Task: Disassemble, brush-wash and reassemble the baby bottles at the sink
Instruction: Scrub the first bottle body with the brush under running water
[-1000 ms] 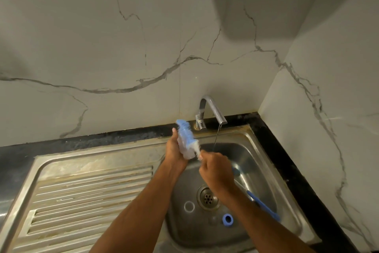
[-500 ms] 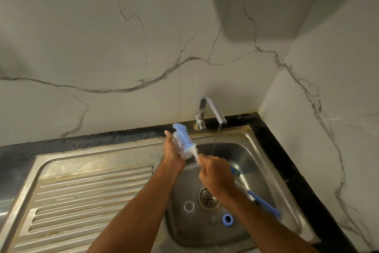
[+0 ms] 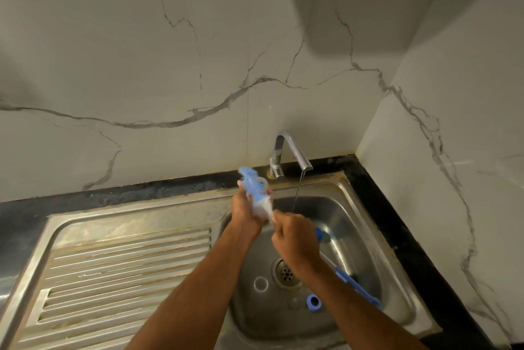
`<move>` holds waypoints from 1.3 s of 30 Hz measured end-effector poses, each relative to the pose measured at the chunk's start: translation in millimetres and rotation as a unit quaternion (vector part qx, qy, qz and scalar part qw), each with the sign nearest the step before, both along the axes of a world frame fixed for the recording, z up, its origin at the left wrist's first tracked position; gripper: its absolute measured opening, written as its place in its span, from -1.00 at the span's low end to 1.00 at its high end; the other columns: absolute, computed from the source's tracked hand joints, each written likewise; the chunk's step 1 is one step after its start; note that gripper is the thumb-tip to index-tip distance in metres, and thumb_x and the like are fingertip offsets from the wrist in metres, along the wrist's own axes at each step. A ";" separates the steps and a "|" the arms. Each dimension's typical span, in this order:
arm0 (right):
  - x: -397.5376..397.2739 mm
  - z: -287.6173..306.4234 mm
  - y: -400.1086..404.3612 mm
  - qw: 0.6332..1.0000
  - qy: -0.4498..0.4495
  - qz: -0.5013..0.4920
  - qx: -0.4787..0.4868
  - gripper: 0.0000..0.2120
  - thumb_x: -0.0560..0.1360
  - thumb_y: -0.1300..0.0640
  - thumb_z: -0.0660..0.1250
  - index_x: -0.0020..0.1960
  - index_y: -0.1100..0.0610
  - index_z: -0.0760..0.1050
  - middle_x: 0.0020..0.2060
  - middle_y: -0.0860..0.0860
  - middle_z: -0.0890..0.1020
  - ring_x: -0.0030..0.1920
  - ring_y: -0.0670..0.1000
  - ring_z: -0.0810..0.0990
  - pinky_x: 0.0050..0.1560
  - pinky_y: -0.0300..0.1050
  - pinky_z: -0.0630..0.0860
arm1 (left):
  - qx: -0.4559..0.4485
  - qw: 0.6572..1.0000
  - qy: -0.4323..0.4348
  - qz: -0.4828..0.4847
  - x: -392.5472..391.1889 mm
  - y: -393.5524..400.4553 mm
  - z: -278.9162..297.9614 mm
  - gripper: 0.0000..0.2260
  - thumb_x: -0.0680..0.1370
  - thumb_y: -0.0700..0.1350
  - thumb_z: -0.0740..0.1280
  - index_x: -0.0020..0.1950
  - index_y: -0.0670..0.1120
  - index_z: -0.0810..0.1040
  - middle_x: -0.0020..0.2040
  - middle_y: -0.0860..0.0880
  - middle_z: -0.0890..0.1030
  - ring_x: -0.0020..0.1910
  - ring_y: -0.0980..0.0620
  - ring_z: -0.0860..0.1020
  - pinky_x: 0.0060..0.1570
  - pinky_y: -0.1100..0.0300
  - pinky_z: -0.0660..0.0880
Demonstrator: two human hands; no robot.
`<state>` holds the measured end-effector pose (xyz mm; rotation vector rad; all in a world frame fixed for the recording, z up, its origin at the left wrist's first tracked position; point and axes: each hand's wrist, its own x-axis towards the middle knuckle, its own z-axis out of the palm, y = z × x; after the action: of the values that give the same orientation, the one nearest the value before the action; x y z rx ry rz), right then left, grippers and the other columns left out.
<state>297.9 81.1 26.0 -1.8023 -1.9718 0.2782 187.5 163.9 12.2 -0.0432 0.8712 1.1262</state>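
My left hand [image 3: 243, 209] grips a small clear bottle piece [image 3: 262, 181] over the back left of the sink basin [image 3: 365, 236]. The blue and white bristle head of a bottle brush [image 3: 250, 179] lies against this piece and sticks out past my fingers towards the wall. Whether the bristles pass through the piece I cannot tell. My right hand [image 3: 295, 239] holds the brush close to the bristles, and its blue handle [image 3: 357, 288] runs down to the right behind my forearm. A clear ring [image 3: 261, 284] and a blue ring [image 3: 314, 302] lie on the basin floor.
The faucet [image 3: 292, 151] runs a thin stream of water [image 3: 297, 191] just right of my hands. The drain [image 3: 286, 273] sits mid-basin, and another blue part [image 3: 322, 235] shows beside my right hand. A ribbed draining board [image 3: 113, 273] extends left; marble walls enclose the corner.
Both hands have moved a little up and back towards the wall, and the brush head has shifted along the clear piece. The rings in the basin have not moved.
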 end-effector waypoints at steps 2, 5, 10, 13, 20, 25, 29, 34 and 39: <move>7.8 4.9 4.2 0.999 0.010 -0.046 0.001 -0.92 0.54 0.22 0.34 -0.12 0.12 0.57 -0.31 -0.03 0.64 -0.42 -0.19 0.48 -0.44 -0.45 0.26 | 0.017 1.000 -0.014 0.009 0.4 3.1 5.6 -0.48 0.64 0.25 0.18 0.22 -0.19 0.55 0.07 -0.20 0.62 0.00 -0.13 0.59 0.17 -0.04 0.51; 4.7 3.4 -0.2 0.999 -0.029 0.015 0.005 -0.95 0.51 0.22 0.38 -0.03 0.14 0.59 -0.26 0.00 0.67 -0.36 -0.16 0.57 -0.38 -0.47 0.32 | 0.014 1.000 -0.007 0.018 -0.3 1.7 2.3 -0.52 0.65 0.22 0.18 0.27 -0.15 0.53 0.05 -0.18 0.61 0.00 -0.09 0.58 0.16 -0.01 0.51; 10.9 3.5 5.6 0.999 0.008 -0.045 -0.009 -0.94 0.55 0.21 0.33 -0.05 0.11 0.58 -0.24 -0.02 0.67 -0.34 -0.18 0.53 -0.40 -0.45 0.29 | 0.019 1.000 0.013 -0.010 -1.8 0.4 -1.6 -0.40 0.66 0.27 0.09 0.39 -0.21 0.45 0.07 -0.21 0.61 -0.06 -0.09 0.58 -0.08 0.07 0.50; 10.4 -0.5 -0.4 1.000 -0.028 0.005 0.009 -0.92 0.54 0.21 0.34 0.00 0.13 0.60 -0.26 -0.02 0.67 -0.34 -0.16 0.56 -0.40 -0.46 0.32 | 0.024 1.000 0.000 0.011 -8.6 1.7 -9.0 -0.40 0.66 0.28 0.04 0.40 -0.19 0.42 0.23 -0.25 0.58 0.12 -0.16 0.59 0.08 -0.04 0.54; 8.9 -5.8 -3.0 0.999 -0.026 0.022 0.015 -0.88 0.53 0.22 0.34 0.04 0.17 0.60 -0.23 0.03 0.68 -0.31 -0.12 0.61 -0.35 -0.39 0.45 | 0.055 0.998 0.029 -0.019 -7.9 -2.1 -13.9 -0.24 0.53 0.47 0.05 0.38 -0.11 0.47 0.15 -0.20 0.63 0.07 -0.12 0.62 0.01 -0.01 0.59; 14.1 -2.9 0.5 1.000 0.000 -0.002 0.019 -0.95 0.54 0.21 0.35 -0.06 0.14 0.59 -0.26 0.01 0.67 -0.34 -0.15 0.56 -0.37 -0.47 0.30 | 0.102 0.993 0.047 -0.043 -4.7 -4.4 -8.7 -0.39 0.60 0.32 0.14 0.40 -0.13 0.47 0.23 -0.21 0.62 0.21 -0.14 0.59 0.24 -0.04 0.51; 12.0 -5.0 -2.0 0.999 0.003 0.007 0.036 -0.94 0.54 0.21 0.35 -0.06 0.13 0.59 -0.28 -0.01 0.67 -0.36 -0.16 0.55 -0.39 -0.46 0.31 | 0.105 0.989 0.091 -0.054 -2.0 -4.6 -3.2 -0.49 0.66 0.21 0.11 0.42 -0.12 0.44 0.22 -0.20 0.57 0.20 -0.15 0.54 0.31 -0.12 0.47; 15.2 2.7 5.3 0.998 0.049 -0.003 0.046 -0.88 0.55 0.23 0.36 -0.17 0.13 0.58 -0.38 -0.04 0.62 -0.42 -0.17 0.52 -0.43 -0.38 0.41 | 0.147 0.977 0.074 -0.137 -13.0 -6.0 -8.3 -0.52 0.60 0.16 0.28 0.38 -0.13 0.52 0.11 -0.18 0.63 0.02 -0.11 0.62 0.04 -0.06 0.57; 33.7 21.3 32.3 0.997 0.056 -0.047 0.010 -0.78 0.54 0.15 0.35 -0.29 0.09 0.52 -0.41 -0.08 0.57 -0.37 -0.13 0.57 -0.35 -0.14 0.59 | 0.280 0.918 0.198 -0.200 -28.3 -9.9 -7.0 -0.74 0.62 -0.17 0.33 0.31 -0.13 0.60 0.05 -0.16 0.65 -0.05 -0.05 0.59 -0.02 0.05 0.50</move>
<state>331.6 113.4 47.3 -1.8194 -1.8010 0.3205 159.3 154.1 5.2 0.8294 0.8310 0.9676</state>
